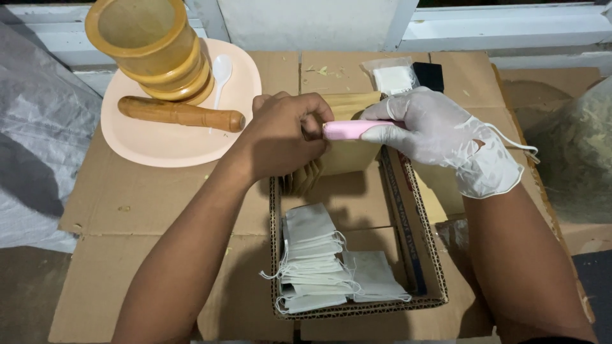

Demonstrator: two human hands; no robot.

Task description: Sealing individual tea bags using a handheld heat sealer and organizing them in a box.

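My bare left hand (280, 134) grips the left edge of a brown paper pouch (347, 156) held over the far end of a shallow cardboard box (426, 255). My right hand (440, 130), in a thin white glove, holds a pink bar-shaped tool (347, 129) laid across the pouch's upper part. More brown pouches (303, 178) lean in the box just below the hands. Several small white drawstring bags (315, 255) lie stacked in the box's near end.
A peach plate (159, 143) at the far left carries a wooden mortar (153, 48), a wooden pestle (182, 113) and a white plastic spoon (220, 71). A clear packet of white filters (392, 78) and a black object (428, 75) lie beyond the hands. Flattened cardboard (127, 210) covers the surface.
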